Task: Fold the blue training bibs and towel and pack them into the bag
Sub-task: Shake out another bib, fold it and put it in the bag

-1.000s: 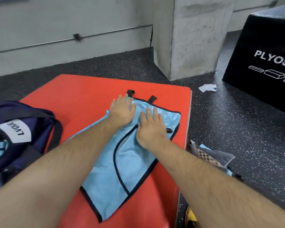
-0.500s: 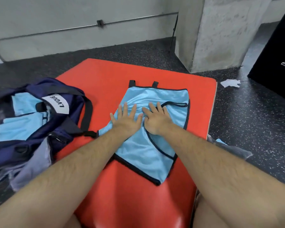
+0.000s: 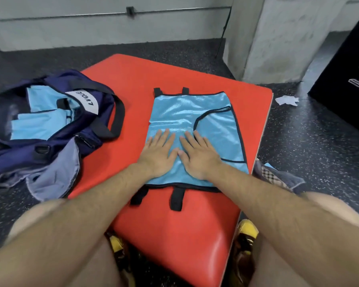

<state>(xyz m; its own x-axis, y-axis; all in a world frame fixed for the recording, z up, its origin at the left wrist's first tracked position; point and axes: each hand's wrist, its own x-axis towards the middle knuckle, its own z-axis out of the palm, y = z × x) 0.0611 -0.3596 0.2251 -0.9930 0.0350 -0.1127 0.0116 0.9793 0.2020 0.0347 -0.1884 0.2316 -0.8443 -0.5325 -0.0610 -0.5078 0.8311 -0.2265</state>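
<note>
A light blue training bib [image 3: 187, 114] with black trim and black straps lies spread flat on the red mat [image 3: 133, 79]. My left hand [image 3: 158, 154] and my right hand [image 3: 197, 154] press flat on its near half, side by side, fingers straight and pointing away from me. To the left, a navy bag [image 3: 75, 137] lies open on the floor against the mat's edge. Folded light blue cloth [image 3: 39, 123] sits inside it.
A grey checked cloth [image 3: 278, 177] lies on the floor by the mat's right edge. A black plyo box [image 3: 344, 79] stands at the right, a concrete pillar [image 3: 278, 38] behind the mat. A crumpled white scrap [image 3: 287, 99] lies on the dark floor. My knees frame the mat's near end.
Both hands have slid toward me down the bib, from its far end to its near half. The bib now lies square and flatter. The view has swung left and down, showing the bag.
</note>
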